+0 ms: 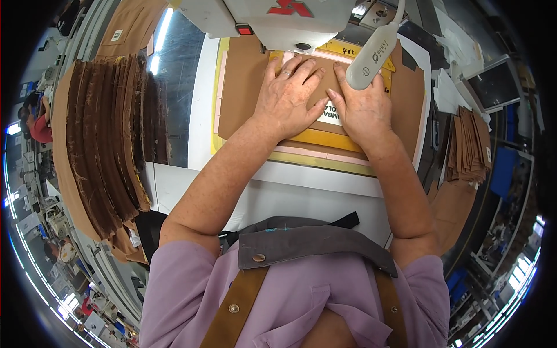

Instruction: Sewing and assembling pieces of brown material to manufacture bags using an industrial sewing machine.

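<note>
A brown fabric piece (241, 93) lies on a template of yellow boards (325, 137) and pink strips beneath the grey head of a sewing machine (252, 20). My left hand (290, 98) rests on the fabric left of a white printed label (325, 116), fingers apart and stretched toward the machine, a ring on one. My right hand (365, 110) lies on the fabric at the label's right, fingers extended, their tips partly hidden by a pale lamp arm (374, 55). Both hands appear to hold nothing.
Thick stacks of brown fabric panels (98, 145) lie at the left, smaller brown pieces (467, 145) at the right. A dark screen (484, 81) stands at the right back. A person in red (40, 122) is at the far left among other workstations.
</note>
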`<move>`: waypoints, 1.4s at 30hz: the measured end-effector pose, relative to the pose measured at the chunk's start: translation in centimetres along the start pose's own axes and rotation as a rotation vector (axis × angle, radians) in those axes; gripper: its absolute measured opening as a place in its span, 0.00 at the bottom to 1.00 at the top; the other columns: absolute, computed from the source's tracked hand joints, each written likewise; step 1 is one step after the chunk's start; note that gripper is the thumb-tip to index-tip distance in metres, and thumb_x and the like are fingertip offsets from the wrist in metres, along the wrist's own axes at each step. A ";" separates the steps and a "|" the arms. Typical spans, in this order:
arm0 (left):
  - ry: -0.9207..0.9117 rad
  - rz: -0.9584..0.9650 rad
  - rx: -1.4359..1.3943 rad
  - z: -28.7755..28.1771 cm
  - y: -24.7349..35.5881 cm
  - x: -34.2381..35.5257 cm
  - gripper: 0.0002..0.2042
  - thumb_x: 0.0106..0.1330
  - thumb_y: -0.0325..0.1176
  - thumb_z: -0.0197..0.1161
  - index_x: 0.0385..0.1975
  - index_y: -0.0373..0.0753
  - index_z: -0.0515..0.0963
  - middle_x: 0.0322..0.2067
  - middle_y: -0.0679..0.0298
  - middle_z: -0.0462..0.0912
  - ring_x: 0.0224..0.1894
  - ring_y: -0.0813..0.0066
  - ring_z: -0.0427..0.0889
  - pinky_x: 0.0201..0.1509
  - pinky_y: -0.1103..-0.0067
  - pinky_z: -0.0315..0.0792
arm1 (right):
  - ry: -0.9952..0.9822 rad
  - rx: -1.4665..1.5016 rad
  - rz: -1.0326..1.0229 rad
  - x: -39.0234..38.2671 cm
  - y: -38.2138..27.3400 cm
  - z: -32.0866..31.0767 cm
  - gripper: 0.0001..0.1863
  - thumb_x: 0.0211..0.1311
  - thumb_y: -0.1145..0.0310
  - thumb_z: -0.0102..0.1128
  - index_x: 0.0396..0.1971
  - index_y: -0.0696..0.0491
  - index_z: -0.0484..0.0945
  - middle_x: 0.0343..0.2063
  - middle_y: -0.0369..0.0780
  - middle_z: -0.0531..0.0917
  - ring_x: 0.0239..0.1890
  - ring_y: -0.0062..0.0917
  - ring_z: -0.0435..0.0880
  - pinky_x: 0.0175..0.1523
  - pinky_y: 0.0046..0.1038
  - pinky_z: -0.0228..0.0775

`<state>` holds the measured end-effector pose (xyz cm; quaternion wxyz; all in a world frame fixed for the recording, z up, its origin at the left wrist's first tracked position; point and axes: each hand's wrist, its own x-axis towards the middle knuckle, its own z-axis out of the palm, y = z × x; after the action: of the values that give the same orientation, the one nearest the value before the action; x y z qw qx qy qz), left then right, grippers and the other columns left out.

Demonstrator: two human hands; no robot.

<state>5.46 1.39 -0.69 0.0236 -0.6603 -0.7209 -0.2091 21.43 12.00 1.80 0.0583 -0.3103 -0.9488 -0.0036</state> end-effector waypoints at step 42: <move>-0.081 0.008 0.081 -2.1 -1.8 -0.5 0.24 0.67 0.51 0.63 0.58 0.45 0.80 0.63 0.55 0.75 0.63 0.63 0.76 0.71 0.56 0.57 | 0.054 0.006 -0.061 0.4 -0.2 0.1 0.24 0.68 0.49 0.61 0.62 0.38 0.79 0.50 0.43 0.82 0.58 0.40 0.74 0.63 0.44 0.74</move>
<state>3.26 0.10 0.58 0.0219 -0.6696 -0.7266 -0.1524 20.97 12.05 1.74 0.0849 -0.2809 -0.9559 -0.0111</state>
